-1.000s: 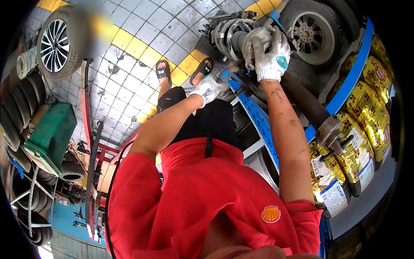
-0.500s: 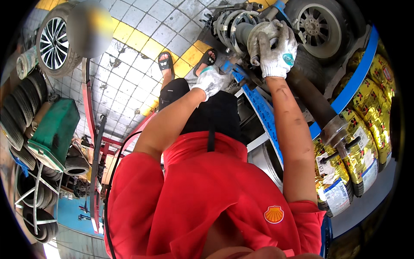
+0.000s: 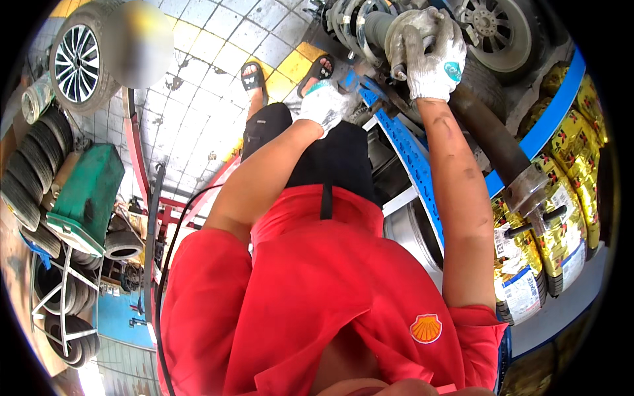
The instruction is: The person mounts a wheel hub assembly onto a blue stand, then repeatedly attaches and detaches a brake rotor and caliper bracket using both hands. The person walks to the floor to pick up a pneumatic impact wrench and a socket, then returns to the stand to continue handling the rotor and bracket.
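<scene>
A shock absorber strut with its coil spring (image 3: 360, 28) lies across the top of a blue metal stand (image 3: 403, 146). My right hand (image 3: 436, 66), in a soiled white work glove, is closed round the strut's round grey end, its fingers bent over it. Lower and to the left, my left hand (image 3: 325, 104), also gloved, is closed beside the blue metal part at the stand's near corner. What it grips, if anything, is hidden. A thick dark metal shaft (image 3: 490, 137) slants past my right forearm and ends in a clamp-like block (image 3: 526, 189).
Tyres in gold wrapping (image 3: 555, 218) stand at the right behind a blue rail (image 3: 553, 119). A wheel (image 3: 489, 30) lies beyond the strut. At the left are a green bin (image 3: 86, 198), stacked tyres (image 3: 33, 171), another wheel (image 3: 78, 65) and a red metal frame (image 3: 135, 145).
The view has shifted a little, so the stand and strut sit slightly further right. My left hand has come nearer the stand's corner. My right hand keeps its hold on the strut.
</scene>
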### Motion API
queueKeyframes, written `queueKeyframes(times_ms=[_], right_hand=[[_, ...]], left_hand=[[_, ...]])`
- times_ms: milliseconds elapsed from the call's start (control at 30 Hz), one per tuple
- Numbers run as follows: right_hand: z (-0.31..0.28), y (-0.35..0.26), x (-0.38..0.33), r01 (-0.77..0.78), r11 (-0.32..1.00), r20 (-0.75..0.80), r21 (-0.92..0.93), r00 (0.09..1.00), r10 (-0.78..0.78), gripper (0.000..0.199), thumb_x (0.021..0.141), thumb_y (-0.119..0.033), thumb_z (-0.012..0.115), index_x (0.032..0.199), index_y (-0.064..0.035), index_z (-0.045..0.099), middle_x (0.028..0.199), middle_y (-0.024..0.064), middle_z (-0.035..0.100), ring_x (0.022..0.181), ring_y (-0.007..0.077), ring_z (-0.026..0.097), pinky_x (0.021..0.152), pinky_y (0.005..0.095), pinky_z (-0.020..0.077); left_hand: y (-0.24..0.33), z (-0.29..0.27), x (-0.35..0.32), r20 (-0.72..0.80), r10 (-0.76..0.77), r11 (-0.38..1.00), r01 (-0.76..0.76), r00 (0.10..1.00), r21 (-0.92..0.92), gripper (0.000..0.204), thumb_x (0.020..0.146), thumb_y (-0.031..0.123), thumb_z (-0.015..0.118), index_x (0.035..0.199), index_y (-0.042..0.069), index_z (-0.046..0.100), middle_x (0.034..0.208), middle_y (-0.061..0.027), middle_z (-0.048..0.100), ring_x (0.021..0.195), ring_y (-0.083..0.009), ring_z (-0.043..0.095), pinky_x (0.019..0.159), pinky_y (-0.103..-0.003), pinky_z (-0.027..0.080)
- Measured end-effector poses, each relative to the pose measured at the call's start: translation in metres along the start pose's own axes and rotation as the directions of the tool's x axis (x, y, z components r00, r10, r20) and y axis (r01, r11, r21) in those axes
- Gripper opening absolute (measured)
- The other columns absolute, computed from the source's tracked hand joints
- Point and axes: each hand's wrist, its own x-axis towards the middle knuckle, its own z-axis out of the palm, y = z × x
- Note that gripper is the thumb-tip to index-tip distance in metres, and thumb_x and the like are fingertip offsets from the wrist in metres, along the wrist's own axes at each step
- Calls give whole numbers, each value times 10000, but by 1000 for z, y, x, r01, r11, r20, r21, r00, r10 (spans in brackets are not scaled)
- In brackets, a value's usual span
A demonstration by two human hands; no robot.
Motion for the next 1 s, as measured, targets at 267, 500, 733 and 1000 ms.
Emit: queueKeyframes(times_ms=[267, 500, 733, 1000], right_hand=[[-12, -26, 9, -50, 997, 15, -57, 999, 51, 701, 872, -396, 784, 1417, -8, 578, 1361, 261, 601, 1240, 458, 564, 1085, 533, 444], [-14, -21, 12, -7, 999, 1, -35, 1000, 7, 743, 872, -420, 786, 1434, 14, 567, 1348, 270, 604, 1226, 453, 574, 1074, 531, 454], [-2, -10, 3, -9, 998, -8, -58, 1000, 8, 755, 812, -499, 823, 1406, -90, 599, 1380, 212, 607, 1238, 442, 564, 1067, 531, 453], [-11, -14, 3, -25, 1000, 30, -18, 999, 26, 741, 875, -479, 772, 1421, -14, 587, 1387, 215, 618, 1267, 419, 575, 1091, 533, 441]], left_hand=[[47, -27, 0, 44, -299, 950, 293, 953, 104, 589, 989, 568, 560, 988, 23, 783, 1015, -251, 757, 970, -426, 728, 846, -475, 569], [22, -41, 11, 425, -199, 824, 385, 883, -415, 491, 867, 415, 771, 902, -72, 719, 775, -141, 692, 630, -228, 628, 588, -396, 505], [-60, 25, 32, 373, 429, 893, -447, 823, -40, 329, 967, 379, 619, 1053, 93, 756, 971, -103, 741, 882, -232, 712, 730, -405, 530], [-9, -24, 16, 383, -28, 997, 52, 923, -53, 718, 954, 673, 506, 1382, 120, 670, 1383, -164, 687, 1293, -325, 644, 1119, -462, 423]])
